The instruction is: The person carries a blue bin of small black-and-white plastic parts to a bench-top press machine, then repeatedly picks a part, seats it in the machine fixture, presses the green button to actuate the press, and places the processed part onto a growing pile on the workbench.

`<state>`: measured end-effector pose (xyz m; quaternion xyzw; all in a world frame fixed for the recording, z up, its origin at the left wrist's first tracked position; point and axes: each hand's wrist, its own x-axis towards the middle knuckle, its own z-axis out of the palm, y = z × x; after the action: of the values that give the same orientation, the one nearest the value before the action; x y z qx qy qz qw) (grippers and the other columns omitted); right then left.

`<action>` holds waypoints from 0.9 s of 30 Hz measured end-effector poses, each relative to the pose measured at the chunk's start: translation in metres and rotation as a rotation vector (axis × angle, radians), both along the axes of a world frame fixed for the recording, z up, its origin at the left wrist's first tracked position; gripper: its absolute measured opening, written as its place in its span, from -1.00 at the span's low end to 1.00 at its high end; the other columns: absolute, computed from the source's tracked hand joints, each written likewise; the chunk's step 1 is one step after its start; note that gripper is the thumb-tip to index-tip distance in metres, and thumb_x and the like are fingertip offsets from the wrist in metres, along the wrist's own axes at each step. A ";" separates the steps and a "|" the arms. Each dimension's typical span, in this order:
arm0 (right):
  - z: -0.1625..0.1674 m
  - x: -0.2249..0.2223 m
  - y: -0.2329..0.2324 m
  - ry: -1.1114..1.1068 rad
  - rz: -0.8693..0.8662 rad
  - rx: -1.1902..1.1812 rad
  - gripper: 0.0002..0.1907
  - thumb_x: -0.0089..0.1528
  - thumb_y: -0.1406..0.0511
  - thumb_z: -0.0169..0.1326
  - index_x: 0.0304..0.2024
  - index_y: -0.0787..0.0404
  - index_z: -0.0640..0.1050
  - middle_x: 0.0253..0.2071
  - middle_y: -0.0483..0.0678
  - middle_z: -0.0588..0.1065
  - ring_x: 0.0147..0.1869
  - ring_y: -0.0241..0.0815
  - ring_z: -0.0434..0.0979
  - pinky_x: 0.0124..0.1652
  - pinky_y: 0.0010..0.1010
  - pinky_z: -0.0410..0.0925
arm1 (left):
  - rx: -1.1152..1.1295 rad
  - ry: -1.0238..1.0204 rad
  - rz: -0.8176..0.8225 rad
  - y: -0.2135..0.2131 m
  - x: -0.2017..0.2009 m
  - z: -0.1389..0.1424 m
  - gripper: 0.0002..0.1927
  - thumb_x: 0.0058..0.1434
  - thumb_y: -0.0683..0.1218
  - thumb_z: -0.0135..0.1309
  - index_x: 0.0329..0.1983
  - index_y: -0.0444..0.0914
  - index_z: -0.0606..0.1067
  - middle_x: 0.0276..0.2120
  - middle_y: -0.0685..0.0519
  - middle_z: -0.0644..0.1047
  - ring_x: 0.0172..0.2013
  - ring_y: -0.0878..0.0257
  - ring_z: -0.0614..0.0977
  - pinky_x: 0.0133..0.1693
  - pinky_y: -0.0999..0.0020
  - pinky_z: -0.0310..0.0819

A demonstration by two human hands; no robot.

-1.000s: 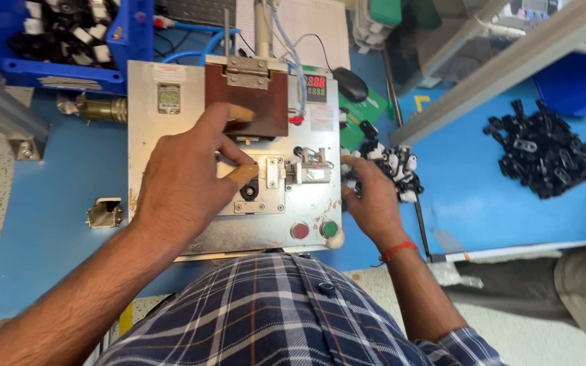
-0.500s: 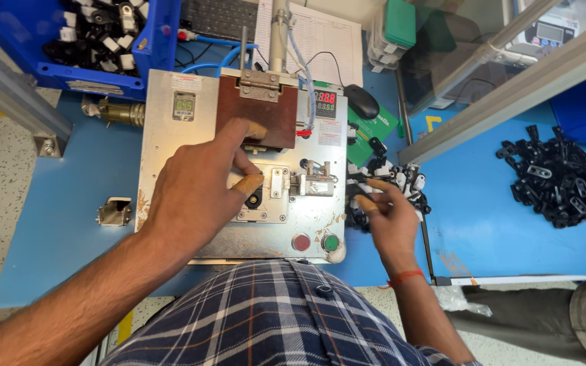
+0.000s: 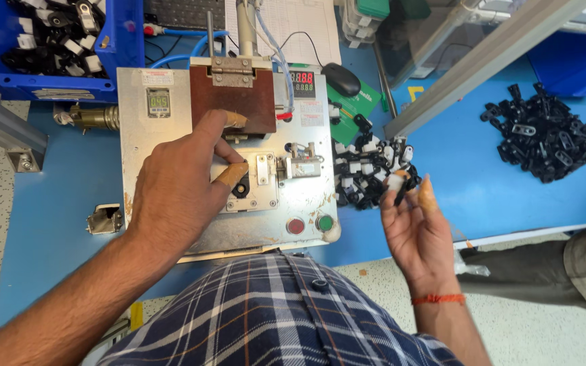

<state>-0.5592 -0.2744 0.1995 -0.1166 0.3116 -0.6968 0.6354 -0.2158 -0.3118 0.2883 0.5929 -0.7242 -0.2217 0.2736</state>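
Fixture: metal test jig [image 3: 171,135] flat on the blue bench [image 3: 62,196]; brown hinged plate [image 3: 235,98] at its top centre; small digital readout [image 3: 158,102] to the left of the plate, red-digit display [image 3: 302,83] to the right; red button [image 3: 296,226] and green button [image 3: 325,222] side by side near the front edge

Left hand: left hand [image 3: 178,186] spread over the jig's middle; index finger reaching up to the lower edge of the brown plate; taped thumb pressed beside the black part [image 3: 241,186] seated in the small nest; not clamped on anything visible

Right hand: right hand [image 3: 415,224] raised off the bench, palm up, right of the jig; fingers partly curled, tips pinching a small black-and-white clip [image 3: 397,184]; orange thread round the wrist

Loose parts: heap of black-and-white clips [image 3: 367,173] just right of the jig, directly beyond the right fingertips; separate heap of black pieces [image 3: 544,135] well apart, far right

Bin: blue bin [image 3: 55,47] of similar parts, far left corner
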 end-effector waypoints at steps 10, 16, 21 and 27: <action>0.039 0.057 0.042 1.869 0.529 0.224 -0.63 0.27 0.23 0.18 0.14 0.01 0.54 -0.26 -0.07 0.68 -0.26 -0.15 0.71 -0.26 -0.32 0.56 | -0.189 0.100 -0.102 0.030 0.009 -0.007 -0.54 0.16 -0.17 0.25 0.11 -0.25 0.40 -0.19 -0.03 0.58 -0.43 0.19 0.60 -0.46 0.21 0.51; 0.039 0.106 0.064 1.857 0.578 0.354 -0.22 0.16 0.23 0.22 0.43 -0.19 0.29 -0.18 -0.02 0.68 -0.16 -0.11 0.74 -0.20 -0.27 0.55 | -0.142 0.096 -0.082 0.040 0.024 -0.007 -0.51 0.14 -0.16 0.24 0.14 -0.23 0.41 -0.17 0.00 0.59 -0.42 0.22 0.61 -0.45 0.23 0.53; 0.048 0.129 0.063 1.920 0.684 0.538 -0.17 0.20 0.19 0.25 0.48 -0.18 0.21 -0.25 0.07 0.62 -0.16 -0.03 0.66 -0.17 -0.20 0.49 | -0.171 0.114 -0.103 0.040 0.030 -0.006 -0.53 0.17 -0.15 0.25 0.13 -0.24 0.41 -0.17 -0.02 0.59 -0.35 0.18 0.63 -0.38 0.20 0.54; 0.062 0.114 0.056 1.657 0.709 0.555 -0.41 0.22 0.14 0.27 0.29 -0.08 0.42 -0.23 -0.04 0.67 -0.24 -0.10 0.61 -0.22 -0.33 0.49 | -0.274 0.123 -0.186 0.030 0.028 -0.005 -0.59 0.19 -0.13 0.27 0.08 -0.24 0.44 -0.21 -0.05 0.58 -0.25 0.03 0.62 -0.27 0.09 0.52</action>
<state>-0.4451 -0.2186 0.2612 -0.5074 0.7653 -0.0591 0.3916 -0.1873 -0.2821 0.2834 0.4659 -0.7812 -0.1810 0.3741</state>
